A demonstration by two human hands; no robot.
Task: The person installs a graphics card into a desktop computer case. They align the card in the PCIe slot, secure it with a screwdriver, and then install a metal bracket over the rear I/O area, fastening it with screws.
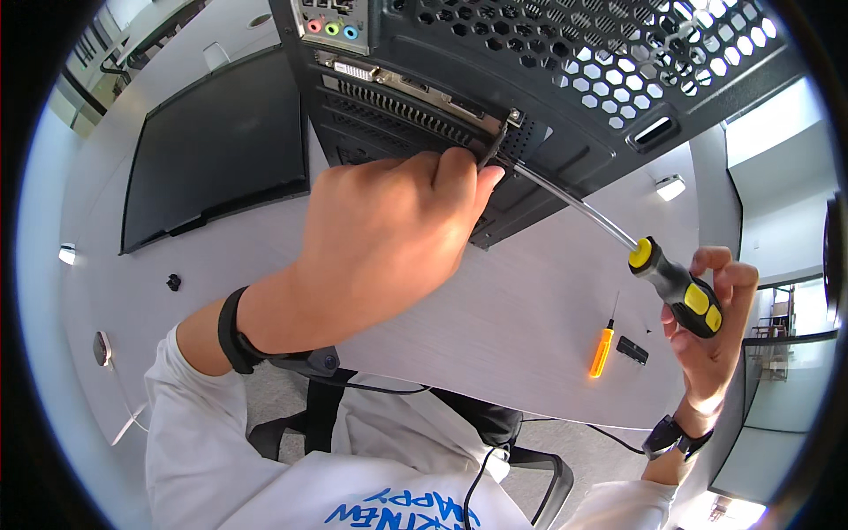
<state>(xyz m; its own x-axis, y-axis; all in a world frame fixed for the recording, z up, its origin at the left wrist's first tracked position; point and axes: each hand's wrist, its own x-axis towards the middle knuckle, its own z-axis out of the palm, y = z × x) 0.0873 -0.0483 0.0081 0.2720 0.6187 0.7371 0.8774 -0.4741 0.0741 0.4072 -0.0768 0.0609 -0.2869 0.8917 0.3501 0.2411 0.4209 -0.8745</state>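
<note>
A black computer case [609, 168] lies across the top of the view, its back panel with ports and slots facing me. My left hand [384, 234] is closed at the expansion slots, its thumb and forefinger pinching a thin metal bracket [495, 146] that sticks out at an angle. The fingertips' far side is hidden. To the right, my right hand [720, 309] holds a screwdriver [678, 287] by its grey-and-yellow handle. Its long shaft slants up to the left, and the tip reaches the slot edge beside the bracket and my left thumb. A graphics card port [353, 70] shows above the left hand.
A dark flat monitor [221, 146] lies on the pale table [495, 327] at left. Nearer me are a small black part [174, 282] and a mouse-like device [102, 347]. A thin orange screwdriver [602, 352] and a small black box [632, 350] lie at right.
</note>
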